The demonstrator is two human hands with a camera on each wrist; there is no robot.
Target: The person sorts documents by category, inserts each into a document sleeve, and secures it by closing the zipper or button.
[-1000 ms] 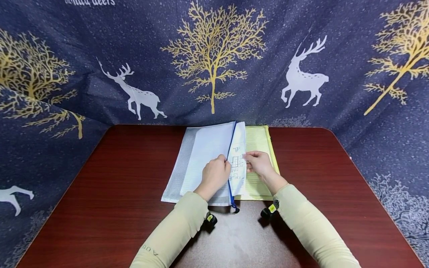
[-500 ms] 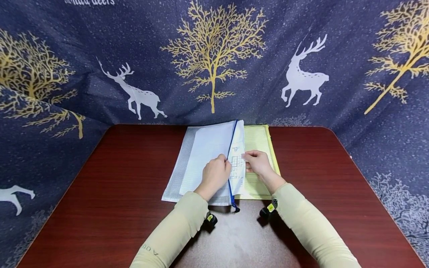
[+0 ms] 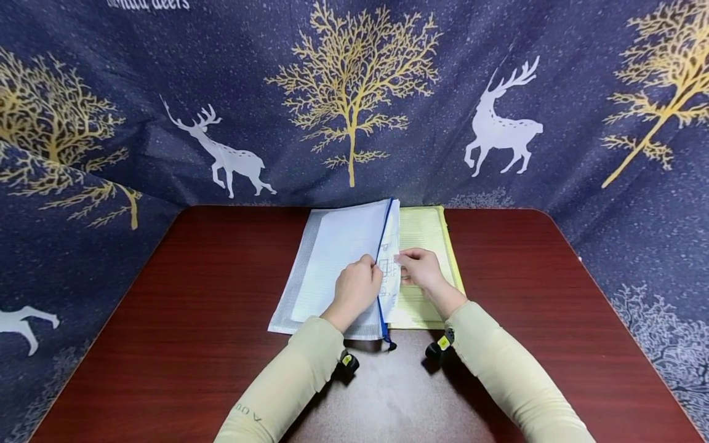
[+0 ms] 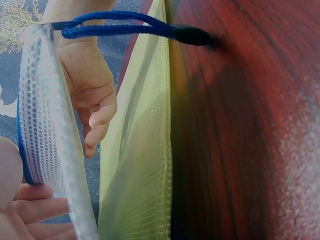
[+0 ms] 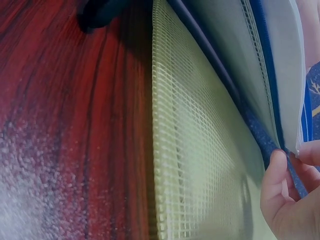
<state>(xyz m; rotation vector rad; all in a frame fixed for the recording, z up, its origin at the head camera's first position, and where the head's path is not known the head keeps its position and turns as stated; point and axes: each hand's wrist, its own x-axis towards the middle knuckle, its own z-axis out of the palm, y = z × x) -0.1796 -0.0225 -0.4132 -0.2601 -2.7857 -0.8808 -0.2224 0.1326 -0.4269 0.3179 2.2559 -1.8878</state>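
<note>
A white mesh zip pouch (image 3: 285, 311) with a blue zipper edge (image 3: 383, 311) lies over the left part of a yellow mesh zip pouch (image 3: 423, 227). My left hand (image 3: 357, 289) grips the white pouch at its blue edge, fingers curled over it. Printed paper (image 3: 392, 224) sits mostly inside that pouch, its right strip with line drawings sticking out past the zipper. My right hand (image 3: 423, 271) pinches the outer edge of this paper between thumb and fingers. In the left wrist view the pouch's opening edge stands raised above the yellow pouch (image 4: 145, 115).
Both pouches rest near the back edge of a dark red wooden table (image 3: 210, 277). A blue pull cord (image 4: 115, 25) with a black end hangs from the white pouch's near corner. Behind the table hangs a dark blue cloth (image 3: 410, 166) printed with deer and trees.
My right hand has moved slightly left with the paper, and the strip showing outside the blue zipper has become narrower. My left hand has stayed in place.
</note>
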